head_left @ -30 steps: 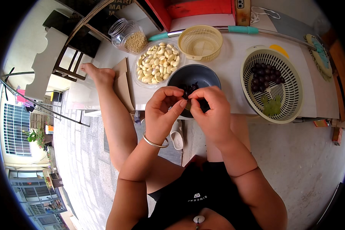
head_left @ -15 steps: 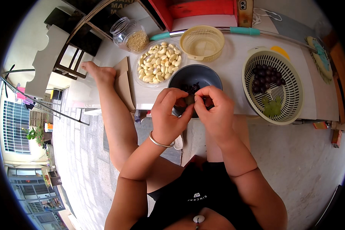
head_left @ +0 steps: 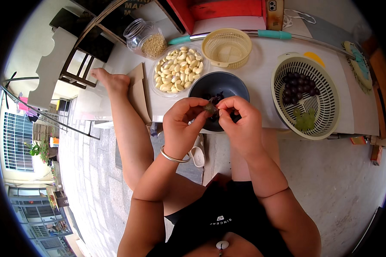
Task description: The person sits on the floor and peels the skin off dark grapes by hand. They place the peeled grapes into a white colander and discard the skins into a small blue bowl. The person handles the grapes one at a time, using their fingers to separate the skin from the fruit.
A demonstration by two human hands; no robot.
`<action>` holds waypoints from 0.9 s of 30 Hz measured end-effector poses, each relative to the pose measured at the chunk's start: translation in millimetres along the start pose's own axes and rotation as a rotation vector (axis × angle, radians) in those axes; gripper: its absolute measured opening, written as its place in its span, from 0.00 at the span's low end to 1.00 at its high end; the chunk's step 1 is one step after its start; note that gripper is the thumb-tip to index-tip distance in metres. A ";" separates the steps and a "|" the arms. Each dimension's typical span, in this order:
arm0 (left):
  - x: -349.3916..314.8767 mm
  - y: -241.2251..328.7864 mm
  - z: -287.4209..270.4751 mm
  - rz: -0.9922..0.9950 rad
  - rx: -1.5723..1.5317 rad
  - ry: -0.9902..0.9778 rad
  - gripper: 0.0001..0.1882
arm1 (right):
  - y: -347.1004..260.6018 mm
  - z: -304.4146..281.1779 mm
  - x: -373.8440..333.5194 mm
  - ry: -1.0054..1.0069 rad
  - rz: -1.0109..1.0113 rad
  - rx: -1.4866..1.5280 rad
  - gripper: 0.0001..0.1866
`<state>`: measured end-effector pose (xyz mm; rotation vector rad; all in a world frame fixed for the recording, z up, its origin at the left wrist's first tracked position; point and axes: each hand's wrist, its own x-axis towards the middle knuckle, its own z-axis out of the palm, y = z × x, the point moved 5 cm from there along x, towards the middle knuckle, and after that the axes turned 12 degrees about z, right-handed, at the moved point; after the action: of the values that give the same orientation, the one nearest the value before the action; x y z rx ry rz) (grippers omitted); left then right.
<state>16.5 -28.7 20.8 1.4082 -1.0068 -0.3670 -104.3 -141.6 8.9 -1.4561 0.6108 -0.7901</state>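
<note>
A partly peeled grape (head_left: 210, 107), dull greenish-brown, sits pinched between the thumb and fingers of my left hand (head_left: 179, 125). My right hand (head_left: 243, 124) is closed in a pinch at the grape's right side, on what looks like its skin. Both hands are over the near rim of a dark grey bowl (head_left: 239, 84), where dark purple grape skins (head_left: 219, 96) lie. To the right, a cream colander (head_left: 330, 105) carries whole dark grapes (head_left: 297, 85) and, nearer me, several pale green peeled grapes (head_left: 305, 121).
Left of the bowl stands a clear tray of peeled garlic cloves (head_left: 178, 70). Behind are a tipped jar of grains (head_left: 152, 45), a yellow basket (head_left: 227, 45) and a metal pole with teal grips (head_left: 273, 34). My bare leg rests beside cardboard (head_left: 139, 94) on the left.
My left hand has shifted slightly left and tilted the grape up, showing more of its peeled surface. My right fingertips stay beside it, now slightly farther from the left hand's.
</note>
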 end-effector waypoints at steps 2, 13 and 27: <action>1.4 2.6 -0.4 -0.030 -0.071 -0.004 0.16 | 1.1 0.7 0.3 -0.027 0.049 0.058 0.06; 1.8 13.6 -3.6 0.098 0.130 -0.032 0.19 | -2.5 3.3 0.4 -0.020 -0.086 0.009 0.07; -0.5 17.5 2.1 0.008 -0.120 -0.068 0.19 | -7.7 6.8 -3.9 0.075 -0.180 -0.055 0.09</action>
<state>8.7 -26.3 36.4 1.2910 -1.0282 -0.4646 -102.1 -133.9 16.5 -1.5528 0.5678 -0.9787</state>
